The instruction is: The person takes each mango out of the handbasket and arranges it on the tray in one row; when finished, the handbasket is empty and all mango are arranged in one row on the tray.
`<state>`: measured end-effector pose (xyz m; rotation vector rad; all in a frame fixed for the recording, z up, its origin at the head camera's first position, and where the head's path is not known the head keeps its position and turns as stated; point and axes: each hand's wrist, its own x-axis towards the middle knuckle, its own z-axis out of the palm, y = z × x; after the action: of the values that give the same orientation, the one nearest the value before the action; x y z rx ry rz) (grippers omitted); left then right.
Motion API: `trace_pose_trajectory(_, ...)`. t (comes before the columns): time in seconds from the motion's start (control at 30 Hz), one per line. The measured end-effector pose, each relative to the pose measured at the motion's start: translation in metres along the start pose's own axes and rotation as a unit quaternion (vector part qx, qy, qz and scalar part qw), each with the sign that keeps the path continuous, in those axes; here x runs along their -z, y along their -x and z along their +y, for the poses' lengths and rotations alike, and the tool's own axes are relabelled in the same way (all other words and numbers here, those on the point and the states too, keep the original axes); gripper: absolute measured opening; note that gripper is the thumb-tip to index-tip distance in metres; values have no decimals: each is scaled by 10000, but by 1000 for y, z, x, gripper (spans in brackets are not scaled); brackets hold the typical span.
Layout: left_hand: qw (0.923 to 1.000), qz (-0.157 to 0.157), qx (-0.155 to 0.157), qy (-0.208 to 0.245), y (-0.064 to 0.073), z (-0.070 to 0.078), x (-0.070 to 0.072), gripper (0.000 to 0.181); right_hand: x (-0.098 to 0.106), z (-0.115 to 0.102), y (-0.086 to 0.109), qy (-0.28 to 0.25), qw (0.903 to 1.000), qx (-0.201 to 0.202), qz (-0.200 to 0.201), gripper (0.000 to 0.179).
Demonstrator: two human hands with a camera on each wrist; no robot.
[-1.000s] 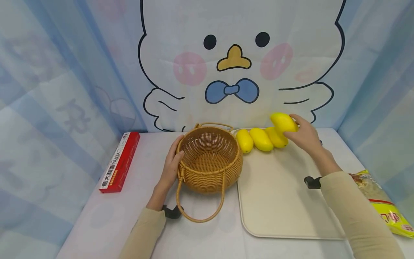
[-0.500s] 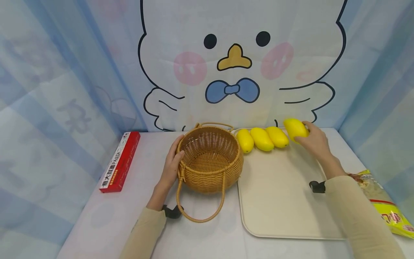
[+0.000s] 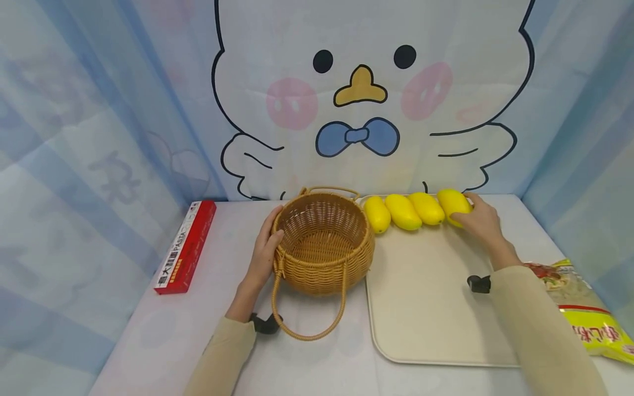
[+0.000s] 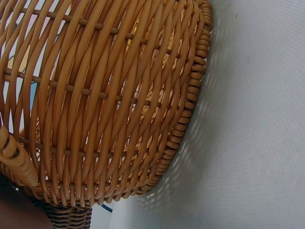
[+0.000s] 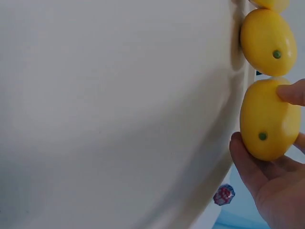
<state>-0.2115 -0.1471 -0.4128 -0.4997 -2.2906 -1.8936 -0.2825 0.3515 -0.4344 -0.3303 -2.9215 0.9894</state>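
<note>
A round wicker basket (image 3: 322, 275) stands left of the cream tray (image 3: 421, 308), its inside bare and one handle hanging toward the front. My left hand (image 3: 262, 250) grips its left rim, thumb over the edge. In the left wrist view, the woven wall of the basket (image 4: 105, 95) fills most of the picture. At the tray's back edge my right hand (image 3: 480, 220) holds a yellow mango (image 3: 453, 206) between thumb and fingers. That mango (image 5: 267, 119) sits right beside another mango (image 5: 268, 43) in the right wrist view. Three mangoes line up to its left, the nearest being a mango (image 3: 427, 209).
A red pasta box (image 3: 185, 247) lies at the left of the table. On the right, partly behind the right sleeve, is a yellow food packet (image 3: 591, 324). A printed curtain (image 3: 356, 176) hangs behind the table.
The mango in my right hand has moved right and down, from above the row to its right end at the tray's back edge. My left hand still holds the basket.
</note>
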Motion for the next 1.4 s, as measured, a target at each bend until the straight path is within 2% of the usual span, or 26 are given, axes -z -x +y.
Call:
trace_pose_trajectory(0.43,10000,-10,52,-33,0,0,-1,57,-7,0,3,-125,9998,-96,-142,80)
trace_pose_trajectory(0.53,10000,35,32,-7,-2,-12,0,57,-9,2,3,-150,9997,-121,-169,80)
trace_pose_trajectory(0.67,9999,117,-105,-40,-6,-34,0,55,-12,4,2,-104,9999,40,-108,80)
trace_pose_trajectory(0.77,9997,145,-193,-68,-7,-40,0,54,-12,5,2,-55,9998,187,-14,80)
trace_pose_trajectory(1.0,9998,145,-83,-57,-9,-35,-1,54,-8,7,5,-19,9998,149,87,78)
trace_pose_trajectory(1.23,10000,26,56,15,-3,-12,-3,57,-4,9,9,110,9995,253,161,75)
trace_pose_trajectory(1.3,10000,51,45,4,-2,-11,-3,57,-3,10,10,106,9995,269,154,75)
trace_pose_trajectory(1.4,9999,111,20,-38,-4,-20,-2,56,-1,11,14,146,9991,367,182,75)
